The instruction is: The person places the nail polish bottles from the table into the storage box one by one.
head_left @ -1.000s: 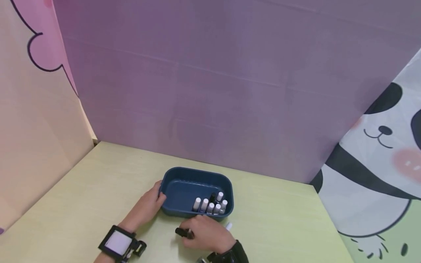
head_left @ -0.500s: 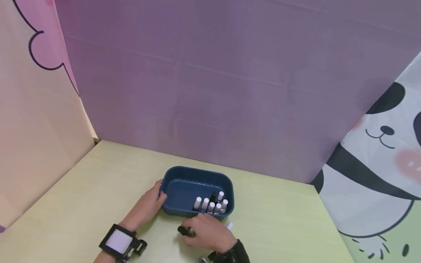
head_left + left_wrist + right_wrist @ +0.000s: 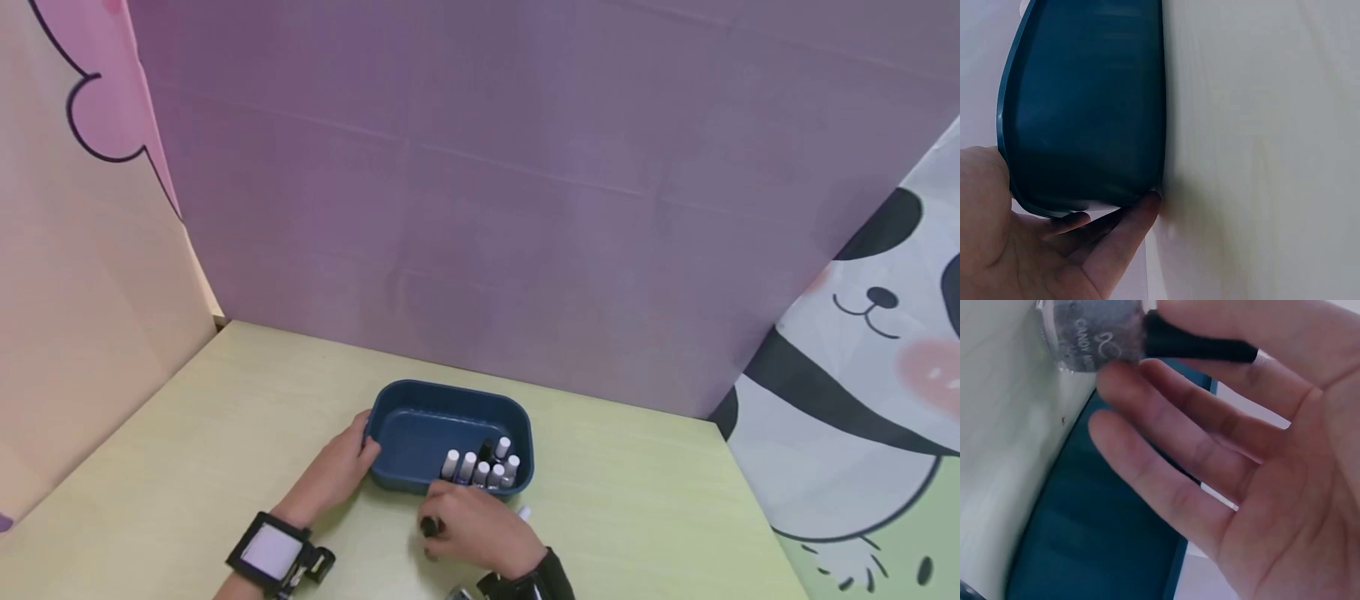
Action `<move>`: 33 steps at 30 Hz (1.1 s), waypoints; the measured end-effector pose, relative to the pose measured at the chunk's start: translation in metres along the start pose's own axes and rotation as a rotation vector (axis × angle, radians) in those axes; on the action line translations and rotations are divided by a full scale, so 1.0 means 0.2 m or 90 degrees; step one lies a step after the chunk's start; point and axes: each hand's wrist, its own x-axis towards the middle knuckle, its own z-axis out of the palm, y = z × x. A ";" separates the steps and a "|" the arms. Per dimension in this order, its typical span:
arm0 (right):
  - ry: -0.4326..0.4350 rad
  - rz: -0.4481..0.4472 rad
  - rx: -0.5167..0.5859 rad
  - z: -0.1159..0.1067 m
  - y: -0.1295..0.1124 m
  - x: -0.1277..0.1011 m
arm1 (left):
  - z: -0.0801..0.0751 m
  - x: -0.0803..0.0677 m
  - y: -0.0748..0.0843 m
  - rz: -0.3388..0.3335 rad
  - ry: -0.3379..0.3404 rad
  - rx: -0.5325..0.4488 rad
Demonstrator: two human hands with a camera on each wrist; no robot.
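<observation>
A dark blue plastic tray (image 3: 416, 437) sits on the table with several white-capped nail polish bottles (image 3: 468, 467) and a black-capped one (image 3: 486, 451) upright at its near right end. My left hand (image 3: 347, 462) grips the tray's left end, its fingers against the outer wall in the left wrist view. Just in front of the tray's near wall, my right hand (image 3: 476, 525) pinches a nail polish bottle (image 3: 1088, 334) by its black cap (image 3: 1200, 340). That bottle looks clear with greyish glitter and white lettering; from the head, mostly the cap end shows.
Beyond my right hand a white cap (image 3: 524, 513) peeks out on the table. A shiny cap-like object (image 3: 459, 593) lies at the bottom edge, partly cut off. A purple wall panel (image 3: 450, 208) rises behind the table (image 3: 637, 500).
The bottle in my right hand has turned: its black cap pointed left before and now faces up toward the head. That hand has shifted slightly right. My left hand and the tray stay put.
</observation>
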 end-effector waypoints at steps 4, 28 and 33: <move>-0.001 0.003 0.019 -0.01 0.00 0.00 | 0.00 0.00 -0.01 0.005 0.003 -0.005; 0.010 0.022 0.039 -0.08 0.00 -0.02 | 0.01 0.00 -0.01 0.014 0.014 -0.009; 0.033 0.021 0.035 -0.09 0.01 -0.03 | 0.01 0.01 -0.02 0.015 0.015 -0.007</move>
